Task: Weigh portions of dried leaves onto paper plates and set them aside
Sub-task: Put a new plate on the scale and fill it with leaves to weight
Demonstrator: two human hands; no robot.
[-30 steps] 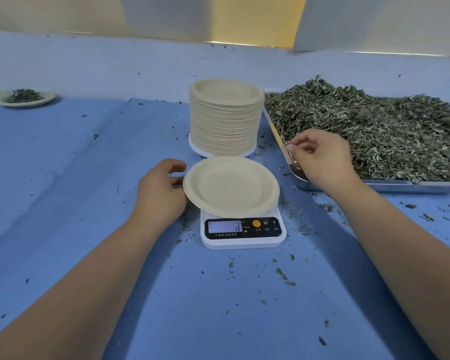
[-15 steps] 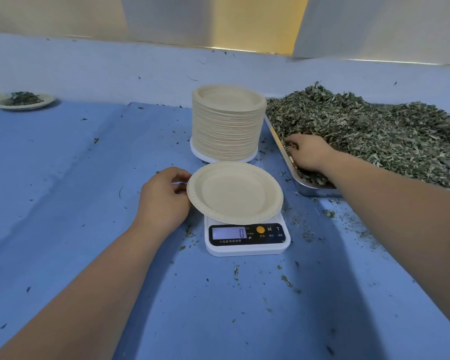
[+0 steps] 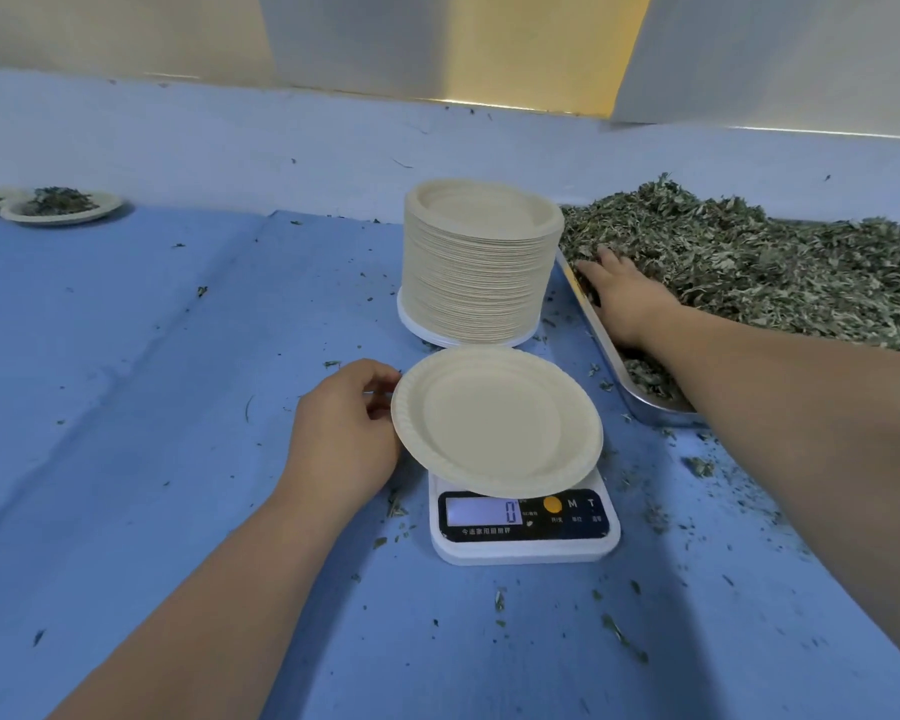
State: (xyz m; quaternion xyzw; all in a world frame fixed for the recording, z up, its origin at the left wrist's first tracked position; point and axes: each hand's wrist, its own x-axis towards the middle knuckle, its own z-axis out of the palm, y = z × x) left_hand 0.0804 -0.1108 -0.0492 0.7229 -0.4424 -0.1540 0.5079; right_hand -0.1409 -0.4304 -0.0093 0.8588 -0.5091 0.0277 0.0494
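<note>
Steadying the empty paper plate (image 3: 494,423) on the zeroed scale (image 3: 526,530) toward the near edge of the tabletop (image 3: 178,459), with the left grip (image 3: 344,433) pinching its rim against sliding. Farther back by the right edge, reaching with the right grip (image 3: 624,298) spread flat into the dried leaves (image 3: 749,272) in the tray (image 3: 650,414), probably to gather a portion.

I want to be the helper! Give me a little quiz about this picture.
1. True or false: the plate on the scale already has leaves on it.
2. What number does the scale show?
3. Where is the right hand? A) on the plate B) in the tray of leaves C) on the scale

Key: 1 false, the plate is bare. 2 zero. 3 B.
</note>
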